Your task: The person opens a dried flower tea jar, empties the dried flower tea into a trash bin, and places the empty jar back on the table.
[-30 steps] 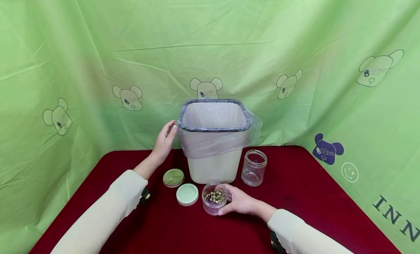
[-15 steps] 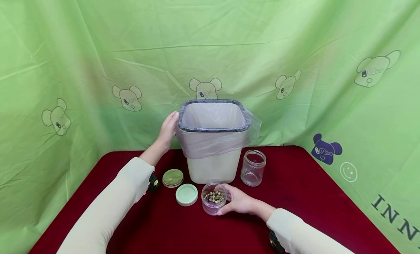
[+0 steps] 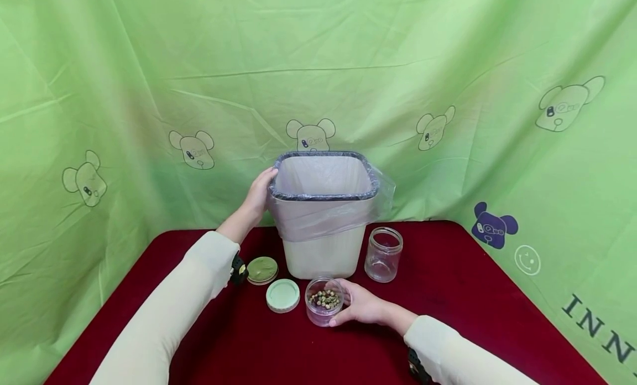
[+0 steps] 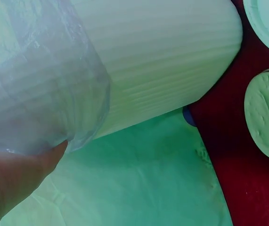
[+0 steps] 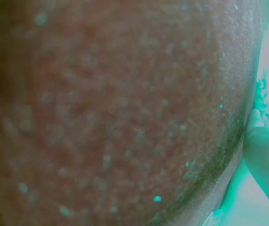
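In the head view my left hand (image 3: 259,190) lies against the upper left side of a cream trash can (image 3: 323,258) lined with a thin plastic bag (image 3: 318,222). Its fingertips touch the bag just below the dark rim band; in the left wrist view a digit (image 4: 35,169) lies on the bag. My right hand (image 3: 365,303) holds a short clear jar (image 3: 320,320), thumb in front and fingers around its right side. Several small, round, brownish dried buds (image 3: 325,300) are inside it. The right wrist view is mostly filled by blurred skin.
A green-topped lid (image 3: 262,269) and a pale mint lid (image 3: 282,295) lie left of the held jar. An uncovered glass jar (image 3: 384,258) stands right of the trash can. Dark red cloth (image 3: 478,307) covers the table; a green printed curtain (image 3: 318,53) hangs behind.
My left hand has moved up and right onto the trash can's side, from a spot just beside it. The right hand and the jar have stayed in place.
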`<state>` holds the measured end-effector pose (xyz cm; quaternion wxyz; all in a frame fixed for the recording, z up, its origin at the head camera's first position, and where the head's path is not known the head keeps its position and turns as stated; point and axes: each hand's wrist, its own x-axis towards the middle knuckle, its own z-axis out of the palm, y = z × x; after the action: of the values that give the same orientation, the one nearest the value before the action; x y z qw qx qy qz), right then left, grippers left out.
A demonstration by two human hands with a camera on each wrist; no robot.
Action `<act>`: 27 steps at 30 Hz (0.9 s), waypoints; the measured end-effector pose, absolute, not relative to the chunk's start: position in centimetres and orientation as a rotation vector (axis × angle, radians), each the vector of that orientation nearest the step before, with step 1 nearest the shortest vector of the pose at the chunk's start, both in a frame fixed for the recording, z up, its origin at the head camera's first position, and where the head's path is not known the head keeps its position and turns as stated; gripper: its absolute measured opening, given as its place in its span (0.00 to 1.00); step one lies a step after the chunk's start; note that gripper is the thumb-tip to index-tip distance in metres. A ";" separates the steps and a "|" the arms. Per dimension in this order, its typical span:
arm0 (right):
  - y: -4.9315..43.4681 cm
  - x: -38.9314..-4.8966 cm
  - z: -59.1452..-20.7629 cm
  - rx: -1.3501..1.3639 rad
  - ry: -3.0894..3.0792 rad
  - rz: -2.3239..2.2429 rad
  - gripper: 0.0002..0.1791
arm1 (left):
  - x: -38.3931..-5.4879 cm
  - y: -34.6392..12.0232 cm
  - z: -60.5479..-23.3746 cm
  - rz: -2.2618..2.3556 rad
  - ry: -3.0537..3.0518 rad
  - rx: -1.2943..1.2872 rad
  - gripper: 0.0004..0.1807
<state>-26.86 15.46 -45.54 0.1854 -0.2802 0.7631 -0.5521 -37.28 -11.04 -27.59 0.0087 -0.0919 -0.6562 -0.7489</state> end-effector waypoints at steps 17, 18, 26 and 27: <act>15.3 -26.9 -45.6 -0.780 2.131 -1.590 0.42 | -37.9 -10.9 -27.7 -2.453 -1.966 -0.265 0.33; 15.3 -26.9 -45.6 -0.779 2.131 -1.590 0.42 | -37.9 -11.0 -27.7 -2.451 -1.967 -0.270 0.33; 15.4 -26.9 -45.7 -0.775 2.135 -1.582 0.42 | -37.9 -10.8 -28.0 -2.371 -2.005 -0.320 0.32; 15.4 -26.9 -45.7 -0.777 2.137 -1.579 0.42 | -38.0 -10.8 -28.1 -2.362 -2.003 -0.327 0.32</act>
<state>-26.92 15.41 -45.66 0.1855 -0.2757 0.7585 -0.5605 -37.95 -10.80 -28.07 0.0137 -0.1050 -0.6431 -0.7584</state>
